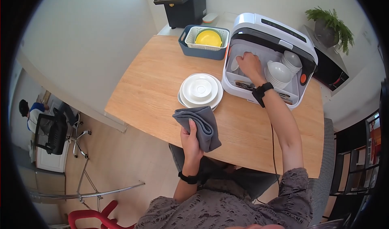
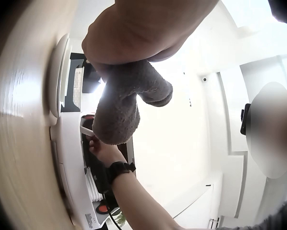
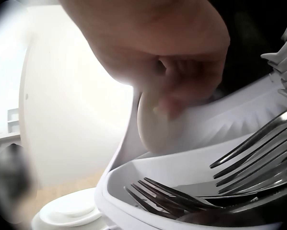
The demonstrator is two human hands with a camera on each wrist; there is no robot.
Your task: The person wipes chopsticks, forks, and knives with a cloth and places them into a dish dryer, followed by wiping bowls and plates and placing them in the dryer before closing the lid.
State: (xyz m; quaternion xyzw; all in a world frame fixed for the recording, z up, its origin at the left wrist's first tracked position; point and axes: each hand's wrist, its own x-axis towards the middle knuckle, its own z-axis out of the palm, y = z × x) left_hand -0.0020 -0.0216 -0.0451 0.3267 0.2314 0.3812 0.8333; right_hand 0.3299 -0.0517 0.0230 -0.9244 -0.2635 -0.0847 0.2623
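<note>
My left hand (image 1: 190, 144) grips a folded grey cloth (image 1: 206, 127), thumb on top, above the table's front edge. My right hand (image 1: 250, 64) reaches into the open white dish cabinet (image 1: 233, 81). Its fingers pinch a small white dish (image 3: 155, 125), tilted on edge; part of the dish is hidden by the fingers. Below that hand, several forks (image 3: 258, 153) lie in the cutlery tray (image 3: 129, 177) along the cabinet's front. White bowls (image 1: 279, 73) are stacked to the right inside the cabinet. Stacked white plates (image 1: 200, 90) sit on the table just beyond the cloth.
A blue bin (image 1: 202, 53) holds a white basket (image 1: 194, 33) with yellow and green bowls (image 1: 209, 37). Behind the cabinet are a black microwave (image 1: 330, 68) and a potted plant (image 1: 327, 30). A cable (image 1: 273, 148) crosses the wooden table (image 1: 146, 83). Another person (image 1: 34, 115) sits far left.
</note>
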